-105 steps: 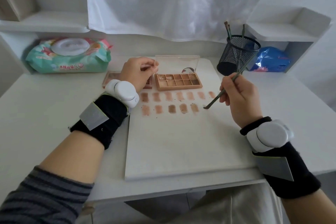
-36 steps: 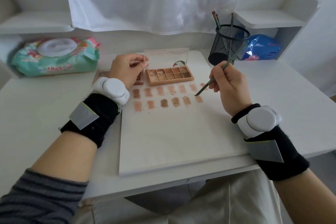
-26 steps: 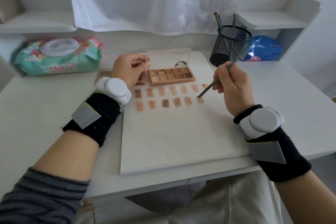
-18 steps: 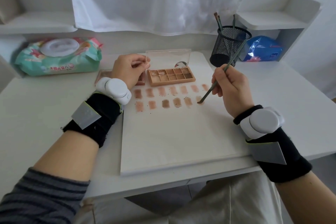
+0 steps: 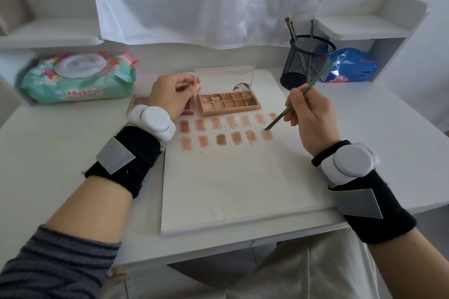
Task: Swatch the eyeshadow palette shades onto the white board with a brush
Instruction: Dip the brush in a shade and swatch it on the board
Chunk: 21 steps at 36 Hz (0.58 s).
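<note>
The open eyeshadow palette (image 5: 228,104) with its clear lid raised lies at the far end of the white board (image 5: 233,177). Below it run two rows of brownish swatches (image 5: 226,131). My right hand (image 5: 312,116) grips a thin green brush (image 5: 289,108); its tip touches the rightmost swatch of the lower row. My left hand (image 5: 172,94) rests beside the palette's left end with curled fingers pinching the left edge of the clear lid.
A second, closed palette (image 5: 139,102) lies under my left hand. A pack of wet wipes (image 5: 77,77) sits at the back left. A black mesh cup (image 5: 307,62) holding brushes and a blue bag (image 5: 349,68) stand at the back right.
The brush tip has dropped from above the upper row's right end onto the lower row's right end, where a new swatch shows. My left hand has stayed put.
</note>
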{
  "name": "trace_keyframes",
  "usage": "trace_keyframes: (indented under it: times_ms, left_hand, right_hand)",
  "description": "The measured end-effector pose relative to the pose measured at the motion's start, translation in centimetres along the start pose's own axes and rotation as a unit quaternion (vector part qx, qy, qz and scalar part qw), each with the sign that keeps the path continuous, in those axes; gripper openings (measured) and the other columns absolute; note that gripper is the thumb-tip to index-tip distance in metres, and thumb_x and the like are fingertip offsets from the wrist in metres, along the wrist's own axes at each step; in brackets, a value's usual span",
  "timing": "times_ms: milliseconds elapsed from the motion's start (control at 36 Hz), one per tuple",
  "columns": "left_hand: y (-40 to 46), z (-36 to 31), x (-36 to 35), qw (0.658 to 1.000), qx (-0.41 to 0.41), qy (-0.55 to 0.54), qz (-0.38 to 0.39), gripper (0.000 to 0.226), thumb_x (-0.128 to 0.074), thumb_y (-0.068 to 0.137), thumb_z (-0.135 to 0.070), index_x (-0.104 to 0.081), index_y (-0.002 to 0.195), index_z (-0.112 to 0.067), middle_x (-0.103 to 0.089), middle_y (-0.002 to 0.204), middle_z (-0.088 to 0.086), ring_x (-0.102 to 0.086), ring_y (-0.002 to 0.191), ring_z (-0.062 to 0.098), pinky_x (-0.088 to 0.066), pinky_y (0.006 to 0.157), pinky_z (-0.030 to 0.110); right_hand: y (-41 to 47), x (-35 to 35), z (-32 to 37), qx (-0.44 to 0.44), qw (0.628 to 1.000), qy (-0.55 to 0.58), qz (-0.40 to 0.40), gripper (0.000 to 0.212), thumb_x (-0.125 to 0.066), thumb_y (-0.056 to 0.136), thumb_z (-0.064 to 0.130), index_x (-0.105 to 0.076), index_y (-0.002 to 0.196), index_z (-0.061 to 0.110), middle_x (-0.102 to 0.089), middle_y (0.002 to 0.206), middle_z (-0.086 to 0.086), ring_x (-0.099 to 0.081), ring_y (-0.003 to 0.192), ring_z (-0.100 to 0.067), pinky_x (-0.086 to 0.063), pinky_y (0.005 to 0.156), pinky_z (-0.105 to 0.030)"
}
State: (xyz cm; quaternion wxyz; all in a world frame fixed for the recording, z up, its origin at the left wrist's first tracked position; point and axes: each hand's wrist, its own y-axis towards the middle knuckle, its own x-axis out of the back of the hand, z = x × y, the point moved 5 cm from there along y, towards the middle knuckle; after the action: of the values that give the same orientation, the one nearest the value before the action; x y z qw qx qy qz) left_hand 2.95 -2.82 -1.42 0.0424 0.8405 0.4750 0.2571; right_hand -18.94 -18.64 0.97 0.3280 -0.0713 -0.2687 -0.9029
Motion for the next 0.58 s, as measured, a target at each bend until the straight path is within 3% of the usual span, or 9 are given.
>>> trace_keyframes:
  times_ms: [167,306,583]
  left_hand:
    - [-0.05,0.07,-0.07,1.000,0.000,-0.002,-0.003,0.011,-0.065,0.085,-0.011,-0.068,0.086,-0.022,-0.068,0.084,-0.007,-0.067,0.085,0.005,-0.050,0.087,0.022]
    - [0.00,-0.03,-0.03,1.000,-0.004,0.004,-0.010,0.012,-0.065,0.085,-0.011,-0.067,0.085,-0.023,-0.068,0.084,-0.008,-0.065,0.077,-0.005,-0.051,0.082,0.015]
    - [0.03,-0.64,-0.07,0.999,-0.024,0.040,-0.020,0.009,-0.063,0.086,-0.012,-0.068,0.090,-0.019,-0.067,0.087,-0.008,-0.062,0.080,-0.006,-0.049,0.079,0.011]
  right_hand:
    - [-0.16,0.13,0.06,0.002,1.000,0.006,-0.009,0.029,-0.041,0.096,0.020,-0.048,0.068,0.016,-0.050,0.057,0.001,-0.047,0.047,-0.004,-0.036,0.051,-0.014]
    - [-0.03,0.17,-0.12,-0.005,1.000,-0.005,-0.005,0.030,-0.041,0.098,0.018,-0.049,0.069,0.017,-0.051,0.057,0.001,-0.048,0.049,-0.005,-0.038,0.054,-0.017]
    - [-0.22,-0.05,0.13,-0.005,1.000,0.010,0.010,0.029,-0.041,0.098,0.016,-0.049,0.069,0.015,-0.050,0.059,0.002,-0.048,0.048,-0.004,-0.036,0.050,-0.012]
